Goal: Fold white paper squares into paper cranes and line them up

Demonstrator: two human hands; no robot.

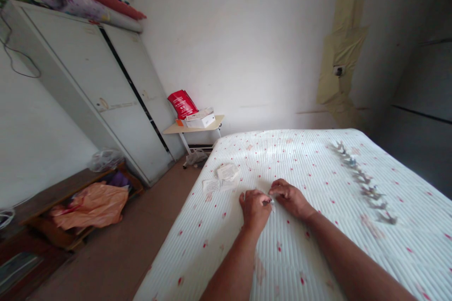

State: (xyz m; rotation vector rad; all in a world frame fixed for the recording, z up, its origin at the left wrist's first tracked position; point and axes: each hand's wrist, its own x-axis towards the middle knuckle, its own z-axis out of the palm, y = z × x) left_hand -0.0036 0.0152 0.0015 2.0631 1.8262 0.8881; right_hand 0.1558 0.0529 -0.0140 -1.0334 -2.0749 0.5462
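Over the middle of the bed, my left hand (pixel 254 207) has its thumb and fingers pinched on a small piece of folded paper (pixel 271 201). My right hand (pixel 288 197) meets it from the other side, fingers curled and fingertips closed at the paper's edge. Most of the piece is hidden by the fingers. Left of my hands, several squares of printed paper (pixel 221 178) lie loose on the striped bedspread (pixel 282 160). To the right runs a line of several small folded paper figures (pixel 367 183), somewhat blurred, resembling birds.
A small table (pixel 169 128) beyond the bed bears a red bag (pixel 182 103) and a white box (pixel 200 121). A grey cabinet (pixel 106 94) stands at left, rolled mats (pixel 88 4) on top. Below it, an orange plastic bag (pixel 92 204) lies on a low wooden bench (pixel 45 193).
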